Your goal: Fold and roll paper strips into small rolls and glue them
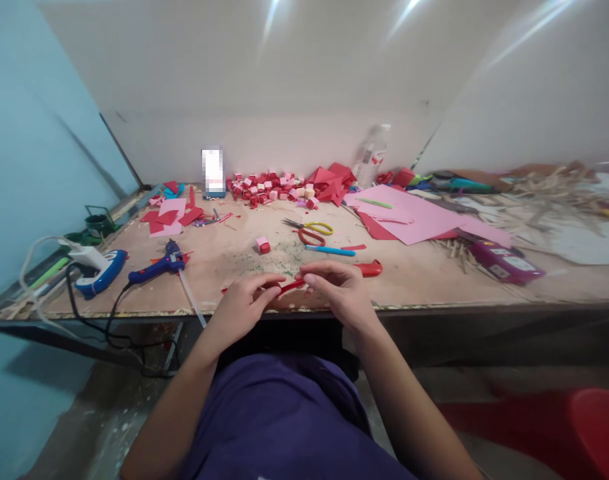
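Near the front edge of the table, my left hand (pixel 247 300) and my right hand (pixel 340 290) are closed on a narrow red paper strip (pixel 291 287), one hand toward each end. Just beyond them sits a small pink and red paper cube (pixel 263 245). Scissors with one yellow and one red handle (pixel 314 233) lie ahead of my right hand, with a blue pen (pixel 330 251) below them. Next to my right hand is a red-handled tool (pixel 369 269), partly hidden by the hand.
A blue glue gun (pixel 157 263) and a blue power strip (pixel 101 273) with cords lie left. Many paper cubes (pixel 269 190) are heaped along the wall beside a plastic bottle (pixel 374 155). Pink paper sheets (pixel 409 213) and a purple packet (pixel 504 261) are right; a red stool (pixel 597 427) stands below.
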Available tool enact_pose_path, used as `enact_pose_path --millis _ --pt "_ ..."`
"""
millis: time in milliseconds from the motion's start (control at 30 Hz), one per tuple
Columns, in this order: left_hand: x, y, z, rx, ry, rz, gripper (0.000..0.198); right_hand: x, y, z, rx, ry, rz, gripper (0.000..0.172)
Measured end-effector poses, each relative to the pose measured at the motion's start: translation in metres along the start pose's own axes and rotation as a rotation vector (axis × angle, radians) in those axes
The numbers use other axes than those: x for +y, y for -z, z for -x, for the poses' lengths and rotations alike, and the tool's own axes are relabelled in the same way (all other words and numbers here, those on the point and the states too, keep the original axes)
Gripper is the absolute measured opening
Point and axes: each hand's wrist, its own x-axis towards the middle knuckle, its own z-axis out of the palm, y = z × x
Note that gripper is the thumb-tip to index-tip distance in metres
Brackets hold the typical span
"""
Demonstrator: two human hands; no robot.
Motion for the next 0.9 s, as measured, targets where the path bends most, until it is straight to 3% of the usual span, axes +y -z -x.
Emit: enact_pose_path --millis 200,367,733,900 --pt "-0.006 -0.0009 -0.0005 0.049 -0.033 -0.01 0.029 -0.0077 -0.003 0.0011 -0.085 0.027 0.155 0.018" --pt "-0.0064 -0.0008 -0.0009 0.098 -0.086 -0.027 0.028 -0.0094 -0.005 0.0003 -0.178 0.009 0.207 0.028" --pt "-0.0042 -0.0025 0.0013 0.119 -0.012 0.068 0.03 -0.0095 -0.0054 -0.0014 -0.308 -0.096 0.247 0.025" --pt "-0.0085 -0.0031 0.0013 0.215 -0.066 0.226 0.041 -0.0105 -0.0021 -0.0019 -0.235 -0.142 0.217 0.035"
